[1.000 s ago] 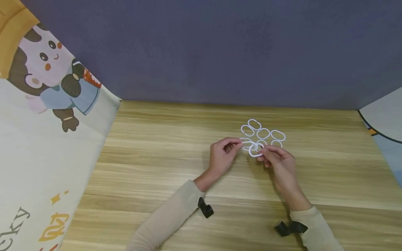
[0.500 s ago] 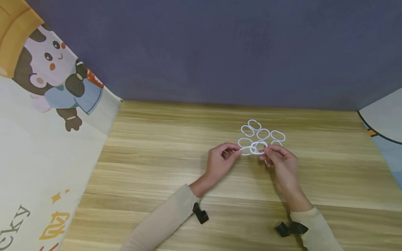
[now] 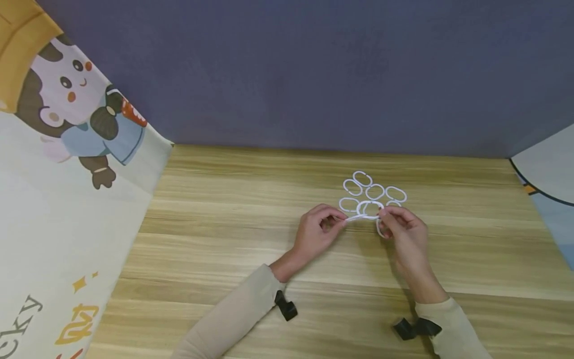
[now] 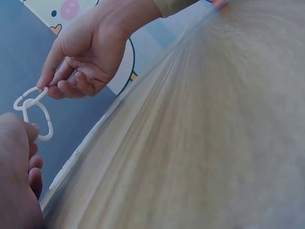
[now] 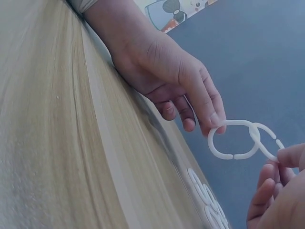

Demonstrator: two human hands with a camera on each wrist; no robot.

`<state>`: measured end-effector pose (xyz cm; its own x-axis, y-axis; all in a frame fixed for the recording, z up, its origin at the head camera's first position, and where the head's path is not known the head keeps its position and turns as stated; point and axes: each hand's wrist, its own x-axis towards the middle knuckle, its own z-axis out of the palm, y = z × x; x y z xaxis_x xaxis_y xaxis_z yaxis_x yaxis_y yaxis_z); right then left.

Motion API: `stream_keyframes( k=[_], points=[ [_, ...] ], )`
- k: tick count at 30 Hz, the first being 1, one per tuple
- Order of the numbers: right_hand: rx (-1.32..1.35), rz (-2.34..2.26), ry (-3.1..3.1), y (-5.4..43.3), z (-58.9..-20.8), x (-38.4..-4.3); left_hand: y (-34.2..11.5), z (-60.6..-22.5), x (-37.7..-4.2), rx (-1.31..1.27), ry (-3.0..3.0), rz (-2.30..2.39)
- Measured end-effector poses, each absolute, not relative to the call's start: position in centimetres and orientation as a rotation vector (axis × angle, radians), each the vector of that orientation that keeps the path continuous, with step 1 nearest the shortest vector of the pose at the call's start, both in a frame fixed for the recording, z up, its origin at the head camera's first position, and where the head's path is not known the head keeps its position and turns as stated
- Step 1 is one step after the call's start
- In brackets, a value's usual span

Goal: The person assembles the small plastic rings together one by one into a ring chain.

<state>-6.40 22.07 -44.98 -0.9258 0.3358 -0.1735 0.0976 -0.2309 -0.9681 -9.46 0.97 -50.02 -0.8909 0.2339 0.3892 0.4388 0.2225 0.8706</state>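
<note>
White ring turned nearly edge-on since half a second ago, pinched by left hand, interlocked with second ring pinched by right hand, both held up between the hands

On the wall to my L I read grey letters "cky", cut off. Nr them, an orange Chinese char., looks like 财; red mark below unreadable.

L hand left, R hand right, 2 linked rings btwn, above tbl; loose rings on tbl, mostly behind; wall behind tbl.
</note>
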Motion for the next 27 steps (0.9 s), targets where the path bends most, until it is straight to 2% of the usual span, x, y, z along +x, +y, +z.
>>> stream_keyframes(
  k=[12,27],
  points=[
    [-0.445,2.319,-1.828,21.5,-45.1,-5.0,0.9,-50.0,-8.4,-0.689,-2.389,-1.728],
    [-0.385,2.339,-1.905,22.9,-44.6,-7.5,2.8,-47.7,-10.0,-0.462,-2.224,-2.128]
  ],
)
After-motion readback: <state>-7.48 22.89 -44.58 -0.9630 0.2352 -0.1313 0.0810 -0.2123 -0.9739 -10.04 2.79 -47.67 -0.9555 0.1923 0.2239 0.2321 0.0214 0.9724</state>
